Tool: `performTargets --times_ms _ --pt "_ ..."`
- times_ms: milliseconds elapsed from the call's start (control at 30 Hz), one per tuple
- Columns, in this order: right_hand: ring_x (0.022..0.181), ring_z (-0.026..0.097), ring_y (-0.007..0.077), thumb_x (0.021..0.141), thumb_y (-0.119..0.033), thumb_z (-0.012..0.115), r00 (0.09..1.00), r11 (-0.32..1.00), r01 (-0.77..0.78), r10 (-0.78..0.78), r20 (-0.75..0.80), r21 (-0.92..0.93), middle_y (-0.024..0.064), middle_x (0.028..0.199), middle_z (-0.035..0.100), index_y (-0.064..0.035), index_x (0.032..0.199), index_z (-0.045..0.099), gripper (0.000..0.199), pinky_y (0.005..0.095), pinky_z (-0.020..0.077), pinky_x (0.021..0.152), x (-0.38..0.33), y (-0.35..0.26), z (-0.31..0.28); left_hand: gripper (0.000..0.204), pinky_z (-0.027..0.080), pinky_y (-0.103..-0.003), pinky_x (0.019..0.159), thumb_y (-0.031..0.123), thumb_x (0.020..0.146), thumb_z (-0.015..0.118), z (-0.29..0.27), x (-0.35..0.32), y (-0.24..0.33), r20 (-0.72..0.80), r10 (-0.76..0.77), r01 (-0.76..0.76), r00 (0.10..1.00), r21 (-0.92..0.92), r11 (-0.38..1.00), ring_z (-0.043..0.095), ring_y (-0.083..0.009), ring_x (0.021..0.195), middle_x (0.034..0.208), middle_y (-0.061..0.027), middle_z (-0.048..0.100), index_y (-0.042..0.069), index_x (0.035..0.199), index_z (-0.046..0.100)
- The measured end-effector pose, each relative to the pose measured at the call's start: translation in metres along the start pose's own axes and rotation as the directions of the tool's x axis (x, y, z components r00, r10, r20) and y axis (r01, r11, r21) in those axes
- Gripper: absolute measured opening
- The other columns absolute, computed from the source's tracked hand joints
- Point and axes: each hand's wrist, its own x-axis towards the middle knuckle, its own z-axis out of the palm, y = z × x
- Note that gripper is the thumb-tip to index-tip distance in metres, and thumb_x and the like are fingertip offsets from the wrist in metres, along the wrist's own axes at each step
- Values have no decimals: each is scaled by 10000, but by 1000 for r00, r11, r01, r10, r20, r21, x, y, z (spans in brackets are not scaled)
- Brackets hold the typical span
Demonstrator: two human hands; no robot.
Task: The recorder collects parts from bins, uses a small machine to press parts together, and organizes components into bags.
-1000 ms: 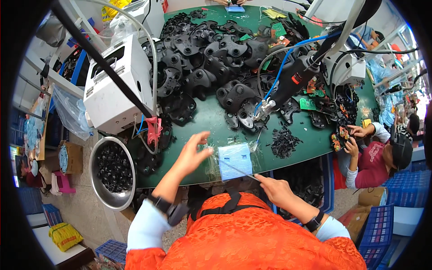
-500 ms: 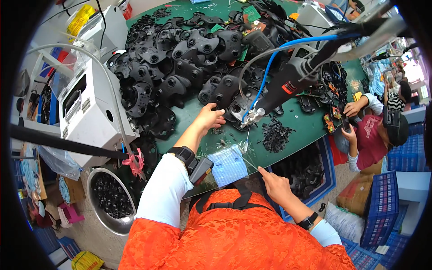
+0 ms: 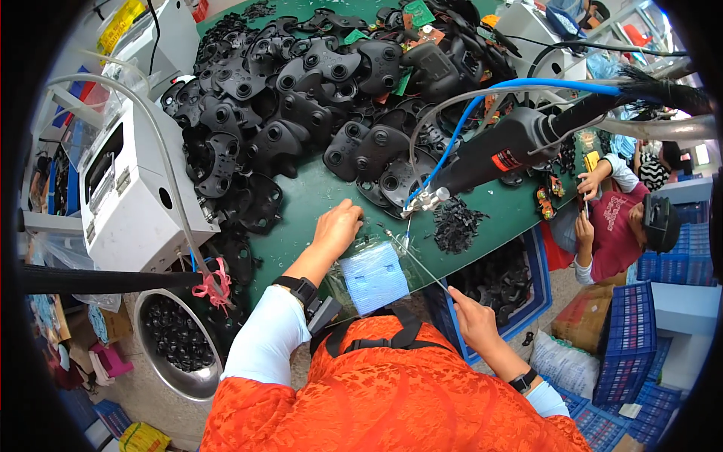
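Note:
My right hand (image 3: 474,320) grips the end of a thin metal rod-like tool (image 3: 422,265). The tool slants up and left over the table edge; its tip is near a blue folded cloth pad (image 3: 374,277) under clear film. My left hand (image 3: 339,226) rests low over the green table (image 3: 309,192), left of the tool's tip. Its fingers are curled together, and what they hold, if anything, is hidden. Just beyond it lie black game controller shells (image 3: 380,151). A black power screwdriver (image 3: 486,157) with a blue hose and metal nozzle hangs over the table to the right.
Controller shells (image 3: 301,113) are heaped at the back. Small black parts (image 3: 458,226) form a pile at right. A white metal box (image 3: 135,192) stands left, above a steel bowl (image 3: 147,361) of black parts. A blue crate (image 3: 538,301) sits below the edge. A co-worker (image 3: 617,226) works at far right.
My left hand has drawn back from the controller shells toward me, and its fingers have curled in. My right hand still holds the tool, shifted slightly right and down.

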Motion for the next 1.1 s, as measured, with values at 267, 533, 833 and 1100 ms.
performTargets --times_ms 267,533,833,1100 --pt "734 649 330 820 9 578 997 997 -57 60 -55 41 173 886 663 -48 1223 559 408 386 522 592 -15 8 -16 94 504 -415 715 132 788 638 32 8 12 34 96 -100 995 130 986 608 -301 849 878 -72 570 94 874 644" --pt "656 633 333 814 -18 594 996 997 77 -76 -50 15 144 822 651 -84 1236 557 428 409 506 551 30 7 1 380 415 -407 842 203 730 724 18 -66 47 -131 267 -253 955 116 960 514 -309 1001 1007 -110 533 63 1048 572" --pt "637 623 365 850 -91 548 989 990 127 -121 85 -61 145 787 637 -132 1227 550 380 478 493 550 103 -5 49 442 387 -387 752 195 658 776 11 -119 17 -128 140 -122 982 140 983 499 -286 910 975 -93 517 91 1036 571" --pt "738 633 371 858 -93 546 993 995 28 -17 115 -91 164 878 661 -134 1225 557 369 465 508 625 83 -3 24 194 381 -373 702 121 708 717 21 -107 10 -163 228 -213 960 104 971 500 -264 824 846 -64 505 93 856 595"
